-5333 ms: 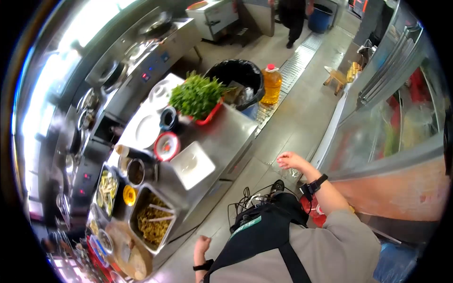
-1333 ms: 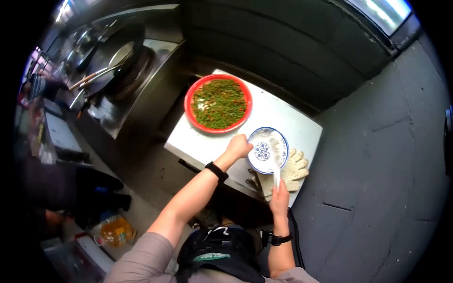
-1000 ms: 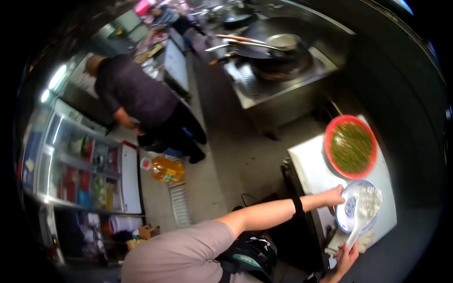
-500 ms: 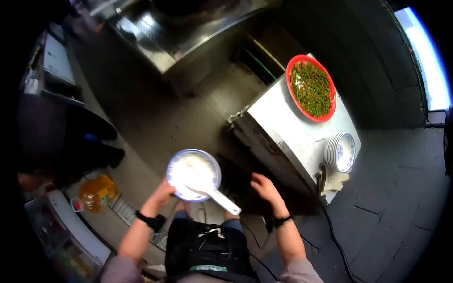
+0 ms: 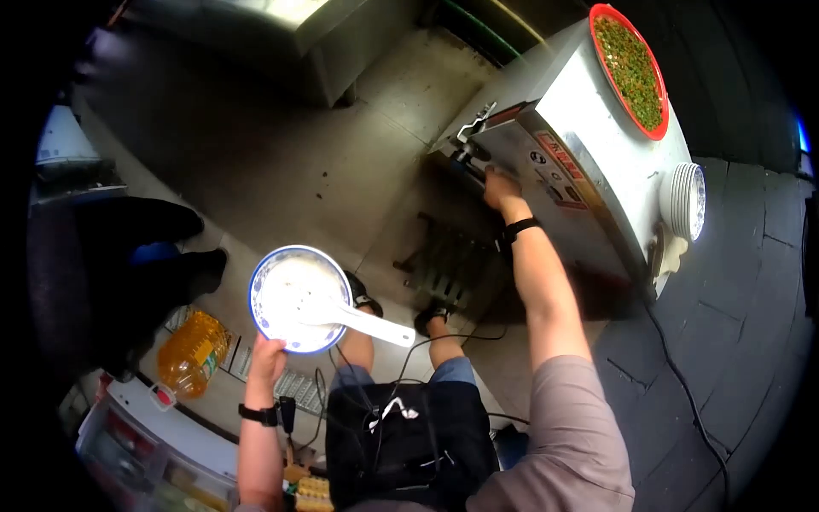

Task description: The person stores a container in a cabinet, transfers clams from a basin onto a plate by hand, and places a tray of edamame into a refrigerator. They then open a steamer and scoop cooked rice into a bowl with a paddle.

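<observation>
My left hand (image 5: 267,360) grips the lower rim of a blue-and-white bowl (image 5: 299,299) with white food in it. A white spoon (image 5: 375,325) rests in the bowl, its handle pointing right. My right hand (image 5: 501,189) is closed at the door latch (image 5: 470,154) on the front of a steel cabinet (image 5: 567,145); the fingers are partly hidden. On the cabinet top stand a red basin (image 5: 631,72) of chopped green and red food and a stack of bowls (image 5: 683,202). Beside the stack lie pale gloves (image 5: 670,253).
A co-worker's dark-clothed legs (image 5: 141,247) are at the left. Near them an oil jug (image 5: 194,354) stands by a floor drain (image 5: 290,388). A glass-front fridge (image 5: 153,444) is at lower left, a steel counter (image 5: 316,43) at the top. Cables (image 5: 691,401) cross the floor.
My left hand has shifted left and slightly down with the bowl and spoon. My right hand has reached up and forward to the cabinet latch. Earlier, the spoon was in my right hand.
</observation>
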Action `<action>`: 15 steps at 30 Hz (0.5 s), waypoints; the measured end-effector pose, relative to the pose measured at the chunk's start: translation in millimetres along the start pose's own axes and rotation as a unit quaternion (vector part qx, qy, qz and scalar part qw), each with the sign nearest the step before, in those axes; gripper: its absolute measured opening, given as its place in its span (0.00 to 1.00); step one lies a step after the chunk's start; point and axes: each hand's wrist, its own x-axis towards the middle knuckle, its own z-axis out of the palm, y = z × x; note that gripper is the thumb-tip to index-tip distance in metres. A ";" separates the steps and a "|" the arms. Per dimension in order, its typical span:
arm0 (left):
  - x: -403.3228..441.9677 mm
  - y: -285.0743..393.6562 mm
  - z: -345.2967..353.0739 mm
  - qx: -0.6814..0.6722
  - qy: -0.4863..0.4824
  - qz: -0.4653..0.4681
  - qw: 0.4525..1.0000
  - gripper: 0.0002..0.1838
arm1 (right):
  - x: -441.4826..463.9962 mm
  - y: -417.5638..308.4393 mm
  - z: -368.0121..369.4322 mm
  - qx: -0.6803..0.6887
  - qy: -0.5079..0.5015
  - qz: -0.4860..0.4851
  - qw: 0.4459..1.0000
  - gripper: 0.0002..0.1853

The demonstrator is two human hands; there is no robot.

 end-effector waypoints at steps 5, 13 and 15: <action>9.5 15.3 9.9 -0.051 -0.036 0.010 0.998 0.36 | -1.3 -49.7 -48.1 -0.128 -0.009 -0.004 0.992 0.13; 15.2 24.1 4.0 -0.022 -0.018 0.026 0.999 0.39 | -98.9 -98.7 27.9 -0.133 0.011 -0.019 0.991 0.17; 15.5 22.6 0.2 -0.014 -0.027 0.015 0.999 0.39 | -154.3 -107.9 62.8 -0.100 0.060 -0.044 0.992 0.13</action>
